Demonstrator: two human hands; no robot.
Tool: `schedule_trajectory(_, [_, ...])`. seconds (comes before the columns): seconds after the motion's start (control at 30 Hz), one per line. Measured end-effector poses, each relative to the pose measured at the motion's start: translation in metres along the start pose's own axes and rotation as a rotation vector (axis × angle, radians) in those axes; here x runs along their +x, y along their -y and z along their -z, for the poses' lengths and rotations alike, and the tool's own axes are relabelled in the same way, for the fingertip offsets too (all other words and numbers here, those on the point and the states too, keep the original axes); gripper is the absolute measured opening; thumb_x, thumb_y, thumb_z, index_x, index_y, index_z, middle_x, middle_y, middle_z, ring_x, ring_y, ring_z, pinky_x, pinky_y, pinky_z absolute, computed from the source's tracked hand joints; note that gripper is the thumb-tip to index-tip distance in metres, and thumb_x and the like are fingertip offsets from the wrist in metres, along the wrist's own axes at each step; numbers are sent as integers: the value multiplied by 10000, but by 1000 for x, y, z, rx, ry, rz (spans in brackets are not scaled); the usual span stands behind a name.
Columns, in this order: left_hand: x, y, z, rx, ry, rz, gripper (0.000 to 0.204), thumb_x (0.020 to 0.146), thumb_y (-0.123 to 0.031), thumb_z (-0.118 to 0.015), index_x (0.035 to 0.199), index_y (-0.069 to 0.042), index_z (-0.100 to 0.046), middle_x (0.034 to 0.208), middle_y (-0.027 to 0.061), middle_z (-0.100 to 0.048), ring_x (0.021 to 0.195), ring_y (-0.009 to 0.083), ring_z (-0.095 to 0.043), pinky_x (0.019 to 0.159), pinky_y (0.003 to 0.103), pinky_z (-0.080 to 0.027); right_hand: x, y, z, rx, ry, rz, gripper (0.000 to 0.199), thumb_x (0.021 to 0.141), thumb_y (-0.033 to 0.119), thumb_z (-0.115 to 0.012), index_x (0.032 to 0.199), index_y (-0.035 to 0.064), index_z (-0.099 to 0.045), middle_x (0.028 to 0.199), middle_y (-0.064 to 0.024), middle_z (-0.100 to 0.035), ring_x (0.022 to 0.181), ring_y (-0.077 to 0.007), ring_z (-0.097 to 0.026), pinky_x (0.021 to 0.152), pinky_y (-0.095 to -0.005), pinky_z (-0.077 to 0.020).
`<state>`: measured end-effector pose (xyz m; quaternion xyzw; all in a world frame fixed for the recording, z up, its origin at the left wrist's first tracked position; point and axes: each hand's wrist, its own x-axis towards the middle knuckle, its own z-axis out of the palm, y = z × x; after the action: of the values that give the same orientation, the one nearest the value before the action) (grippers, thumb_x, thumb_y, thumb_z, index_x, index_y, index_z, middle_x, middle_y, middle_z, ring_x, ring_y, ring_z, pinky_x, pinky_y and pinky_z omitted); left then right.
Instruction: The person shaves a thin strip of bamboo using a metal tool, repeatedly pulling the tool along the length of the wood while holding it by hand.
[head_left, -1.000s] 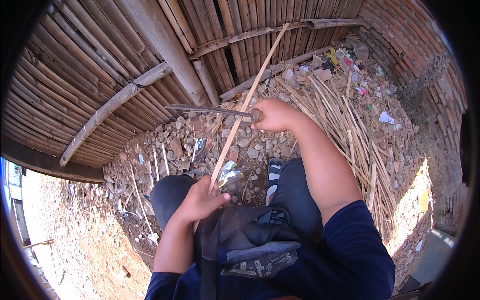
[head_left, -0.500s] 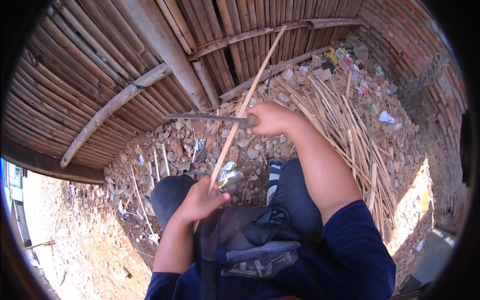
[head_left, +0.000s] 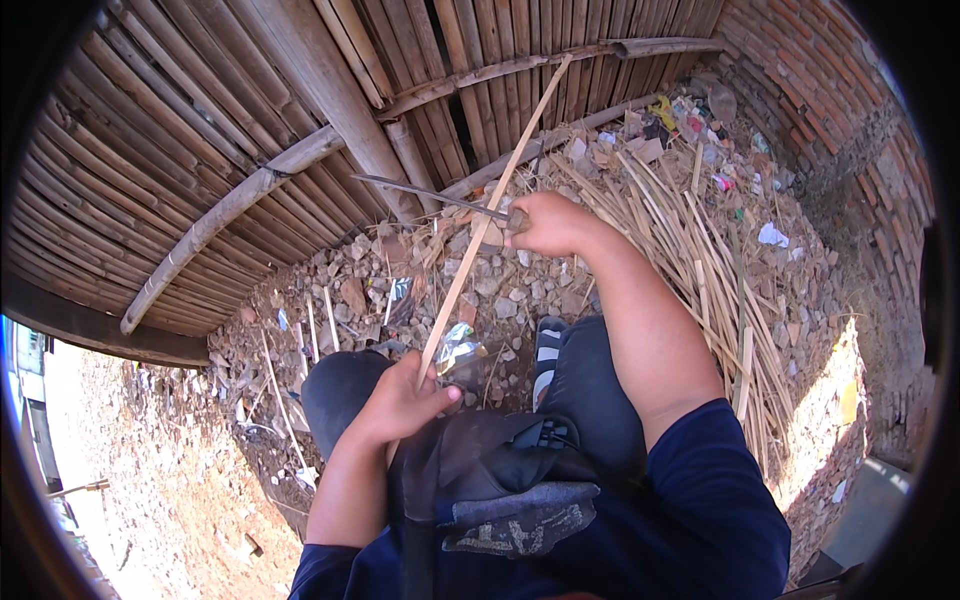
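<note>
Left hand: fingers closed round near part of pale strip. Right hand: fingers wrapped round knife handle, blade pointing left.

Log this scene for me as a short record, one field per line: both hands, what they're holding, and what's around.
Left hand: grips a long pale strip near its lower end
Right hand: holds a long knife by its handle
Strip: slants up and rightward
Blade: points left, crossing the strip in view; contact unclear
Right side: a pile of loose pale strips
Ground: stones and scattered litter
Background: slatted wall, brick wall
</note>
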<state>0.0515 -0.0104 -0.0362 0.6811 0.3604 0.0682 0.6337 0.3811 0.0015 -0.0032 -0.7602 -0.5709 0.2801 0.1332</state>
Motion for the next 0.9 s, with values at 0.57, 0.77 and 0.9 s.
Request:
schedule_trajectory(0.57, [-1,-8,0,2,-4,11,351,819,-172,-797,909,-76,-471,716,-60,-455,641,44,-407,568,224,-350,1,1,-9,-68,-61,92,456,768,291,-769,1162,85,-670,1020,-213,-686,988,-368,-653,883,-420,-509])
schedule_trajectory(0.77, [1,-1,0,27,-1,15,363,817,-166,-799,918,-76,-462,706,-65,-443,624,34,-391,554,213,-332,4,-2,-10,-127,8,56,487,788,309,-750,1218,104,-649,1139,-190,-668,1067,-359,-633,933,-424,-506])
schedule_trajectory(0.9, [1,1,0,28,1,9,360,818,-161,-799,917,-79,-462,702,-65,-437,618,36,-385,550,216,-327,5,-4,-12,-80,-33,107,479,767,306,-777,1170,73,-665,1024,-217,-686,994,-370,-653,891,-420,-508])
